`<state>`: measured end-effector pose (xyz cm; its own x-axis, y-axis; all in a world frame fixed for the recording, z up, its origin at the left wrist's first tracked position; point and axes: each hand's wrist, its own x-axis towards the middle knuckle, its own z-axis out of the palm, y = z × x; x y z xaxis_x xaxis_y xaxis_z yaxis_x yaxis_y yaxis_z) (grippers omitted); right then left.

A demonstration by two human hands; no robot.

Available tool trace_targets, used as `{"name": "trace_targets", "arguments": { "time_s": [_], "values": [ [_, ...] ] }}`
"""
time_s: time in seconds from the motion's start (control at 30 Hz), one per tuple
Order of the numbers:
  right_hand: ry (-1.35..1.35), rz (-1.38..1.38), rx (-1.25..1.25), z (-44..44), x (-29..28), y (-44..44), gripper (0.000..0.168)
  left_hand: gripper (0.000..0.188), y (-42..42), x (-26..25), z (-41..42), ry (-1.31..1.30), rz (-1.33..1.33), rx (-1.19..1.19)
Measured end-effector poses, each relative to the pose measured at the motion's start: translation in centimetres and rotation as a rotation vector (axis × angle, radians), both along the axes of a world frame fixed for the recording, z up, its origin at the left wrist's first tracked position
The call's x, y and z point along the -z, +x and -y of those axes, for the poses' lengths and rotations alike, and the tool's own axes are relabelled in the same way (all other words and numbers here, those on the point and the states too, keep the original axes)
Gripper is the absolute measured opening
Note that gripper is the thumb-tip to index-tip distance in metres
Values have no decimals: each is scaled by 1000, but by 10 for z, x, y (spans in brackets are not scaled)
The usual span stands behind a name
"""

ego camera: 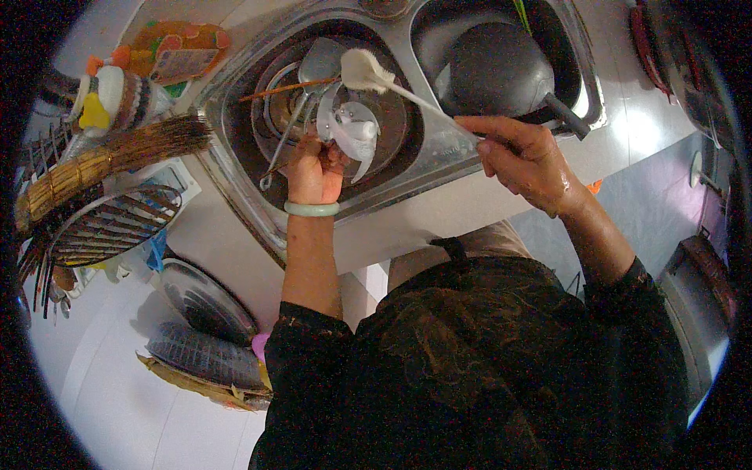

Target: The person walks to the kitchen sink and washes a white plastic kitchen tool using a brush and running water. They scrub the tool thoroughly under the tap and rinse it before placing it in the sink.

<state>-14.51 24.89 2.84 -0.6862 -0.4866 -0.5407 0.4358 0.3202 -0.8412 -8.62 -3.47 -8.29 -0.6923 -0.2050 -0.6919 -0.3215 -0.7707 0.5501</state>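
Observation:
My left hand [317, 167], with a pale bangle [312, 209] at the wrist, is over the left sink basin [414, 144] and holds a whitish plastic piece with curved blades [352, 130]. My right hand [523, 155] grips the thin handle of a long white brush [367, 70]; its bristle head is just above the bladed piece. Beneath them lie a metal spatula [320, 61], a reddish-brown stick [282, 89] and round dishes, partly hidden. A dark pan [499, 70] rests in the right basin, its handle reaching over the front rim.
Left of the sink are a straw whisk broom [111, 158], a dark wire basket [117, 226], bottles and an orange package [188, 36]. A glass lid [205, 299] and a grey mesh basket [202, 358] stand lower left. A rounded metal vessel [687, 70] is at the upper right.

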Motion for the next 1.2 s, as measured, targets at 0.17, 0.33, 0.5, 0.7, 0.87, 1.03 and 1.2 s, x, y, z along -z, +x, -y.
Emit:
{"name": "trace_targets", "arguments": {
  "time_s": [0.17,0.33,0.5,0.7,0.87,1.03,1.2],
  "values": [
    [-32,261,-48,-8,-9,4,32,19,1,5,7,54,-43,-24],
    [-43,-93,-231,-9,3,21,32,29,-5,-12,-7,28,-41,-50],
    [-39,-345,-210,-26,13,33,33,35,5,6,1,143,-147,-39],
    [-175,67,-103,-17,-4,34,31,33,5,12,5,237,-188,15],
    [-158,194,-87,-15,15,41,32,32,4,3,-9,251,-271,-85],
    [-60,195,-62,-31,28,49,31,31,10,2,3,324,-347,-86],
    [-82,280,5,-24,8,37,31,34,14,-7,0,279,-329,-121]
  ]
}}
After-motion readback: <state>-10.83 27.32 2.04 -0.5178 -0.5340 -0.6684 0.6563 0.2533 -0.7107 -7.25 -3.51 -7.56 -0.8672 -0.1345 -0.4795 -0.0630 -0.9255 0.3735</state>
